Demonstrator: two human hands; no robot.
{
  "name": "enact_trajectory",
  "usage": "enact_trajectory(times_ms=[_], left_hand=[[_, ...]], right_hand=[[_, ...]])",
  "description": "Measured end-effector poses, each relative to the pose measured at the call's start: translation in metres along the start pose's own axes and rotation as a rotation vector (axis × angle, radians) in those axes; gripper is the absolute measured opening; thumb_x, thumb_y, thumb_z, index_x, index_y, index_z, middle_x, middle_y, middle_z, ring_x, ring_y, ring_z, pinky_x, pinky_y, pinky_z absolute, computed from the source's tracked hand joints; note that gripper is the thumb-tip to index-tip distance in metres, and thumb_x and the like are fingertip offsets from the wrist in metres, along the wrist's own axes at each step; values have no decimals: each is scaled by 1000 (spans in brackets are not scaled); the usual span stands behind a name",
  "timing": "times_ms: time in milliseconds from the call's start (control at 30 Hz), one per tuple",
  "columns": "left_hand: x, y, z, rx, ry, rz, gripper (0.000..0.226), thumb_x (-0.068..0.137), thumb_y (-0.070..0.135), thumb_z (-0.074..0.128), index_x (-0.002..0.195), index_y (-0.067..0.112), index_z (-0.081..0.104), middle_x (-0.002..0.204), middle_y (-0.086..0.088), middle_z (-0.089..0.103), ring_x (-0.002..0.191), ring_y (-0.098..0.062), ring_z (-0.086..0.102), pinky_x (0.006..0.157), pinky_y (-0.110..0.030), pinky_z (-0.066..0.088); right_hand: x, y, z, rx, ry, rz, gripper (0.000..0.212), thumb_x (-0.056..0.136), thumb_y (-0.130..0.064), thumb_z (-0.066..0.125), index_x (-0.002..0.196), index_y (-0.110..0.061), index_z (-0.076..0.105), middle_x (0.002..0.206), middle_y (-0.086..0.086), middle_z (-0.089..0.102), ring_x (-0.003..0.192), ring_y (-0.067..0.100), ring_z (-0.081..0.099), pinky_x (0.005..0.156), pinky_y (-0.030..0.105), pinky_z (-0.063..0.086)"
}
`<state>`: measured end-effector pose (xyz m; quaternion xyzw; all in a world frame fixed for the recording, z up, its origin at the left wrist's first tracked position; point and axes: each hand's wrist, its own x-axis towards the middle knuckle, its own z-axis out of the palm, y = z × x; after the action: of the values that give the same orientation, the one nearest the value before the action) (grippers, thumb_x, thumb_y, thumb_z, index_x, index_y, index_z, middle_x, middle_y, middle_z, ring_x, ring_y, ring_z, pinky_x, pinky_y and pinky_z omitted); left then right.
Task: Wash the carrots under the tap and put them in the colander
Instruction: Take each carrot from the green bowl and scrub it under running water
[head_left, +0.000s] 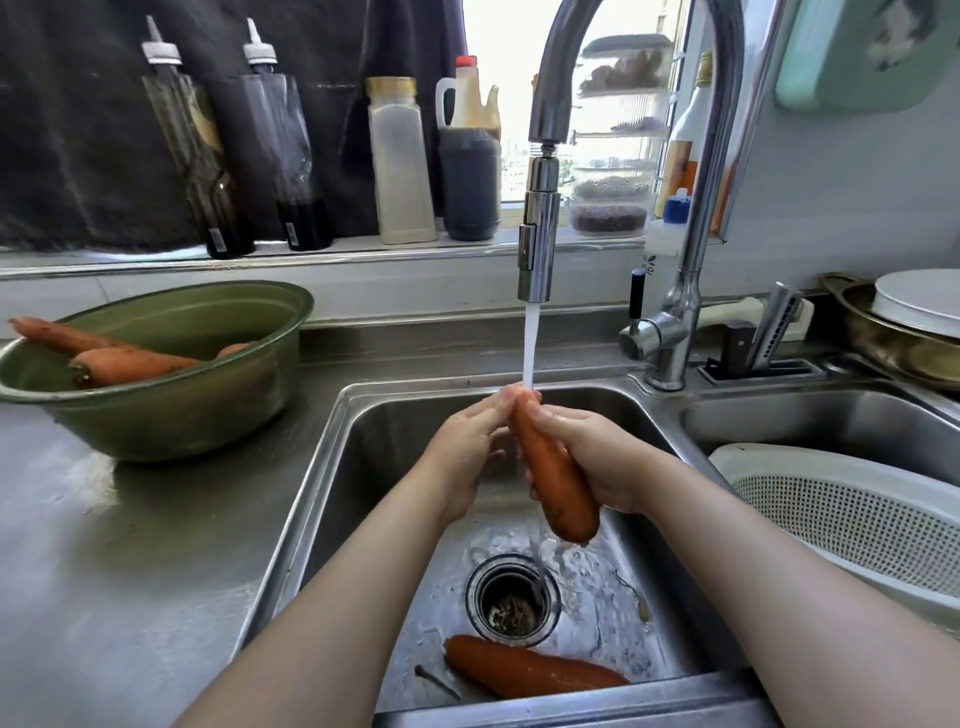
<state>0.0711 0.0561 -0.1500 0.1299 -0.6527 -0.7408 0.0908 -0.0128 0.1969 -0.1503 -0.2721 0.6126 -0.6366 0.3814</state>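
Leftward on the steel bench (130, 545), carrots (130, 364) are kept in a green bowl (208, 415); another carrot (550, 478) is gripped by left hand (462, 457) and right hand (597, 457).

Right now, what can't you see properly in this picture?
All from the head view:
- Colander: cut off by the right edge, its inside out of sight.
- Green bowl: its wall hides the bottom, so the carrots inside cannot be counted.
- Carrot tip: covered by the left hand and the water.
- Right hand: its fingers are mostly behind the carrot.
- Drain: the bits inside are too dark.
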Motion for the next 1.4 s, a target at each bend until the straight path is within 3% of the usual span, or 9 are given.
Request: enact_trajectory(times_ms=[267,433,500,600,733,867,1100,1233,1400], left_hand=[[-6,6,1,-44,145,50,20,99,29,66,111,20,79,94,4,77,93,-12,65,72,-21,49],[-4,8,-3,34,103,37,24,97,38,69,112,24,79,100,2,79,105,-17,68,98,-38,47],[-5,8,-5,35,9,30,25,96,34,71,119,26,77,100,-6,79,89,-21,72,90,-41,57],[-5,8,-3,-33,33,76,25,95,23,73,119,21,76,94,-6,78,71,-12,72,64,-23,58],[-4,8,-4,-38,135,79,21,95,28,72,113,20,79,98,-2,77,92,-16,66,75,-26,53],[-1,6,-12,101,176,98,20,98,28,68,110,17,80,87,4,74,82,-9,64,68,-19,48],[1,2,-17,90,-117,-33,28,107,36,53,115,11,64,72,-1,63,68,-19,64,81,-40,55],[-1,-1,-26,276,-280,-187,57,81,41,83,121,11,54,102,-5,67,93,-21,63,96,-44,51],[-2,-1,-35,211,-273,-231,20,96,15,69,113,11,59,96,-7,71,79,-15,72,61,-28,59]], right_hand=[[2,5,5,-29,48,91,59,108,-57,32,110,-6,61,76,12,64,64,27,62,68,41,58],[4,7,4,-36,97,59,63,105,-61,37,99,-4,66,75,16,61,61,28,59,61,38,54],[6,7,1,-7,79,79,69,97,-69,45,94,-4,67,79,16,62,63,28,60,64,38,54],[5,3,1,11,-16,94,66,89,-71,54,104,-8,65,82,10,62,67,24,59,65,37,55],[5,4,0,66,-76,10,33,102,-32,58,125,-8,59,96,12,64,77,25,65,74,44,57],[6,9,2,0,-87,48,16,104,-27,59,112,-19,70,96,10,67,80,24,66,78,45,56],[11,-2,25,66,180,101,61,104,-63,38,103,-7,63,71,9,62,56,22,58,58,35,56],[15,-1,23,274,246,44,41,110,-43,41,117,-9,62,84,11,69,70,23,68,68,39,59],[18,-1,14,461,198,-42,23,109,-5,41,127,-5,55,110,16,60,95,28,65,81,41,57]])
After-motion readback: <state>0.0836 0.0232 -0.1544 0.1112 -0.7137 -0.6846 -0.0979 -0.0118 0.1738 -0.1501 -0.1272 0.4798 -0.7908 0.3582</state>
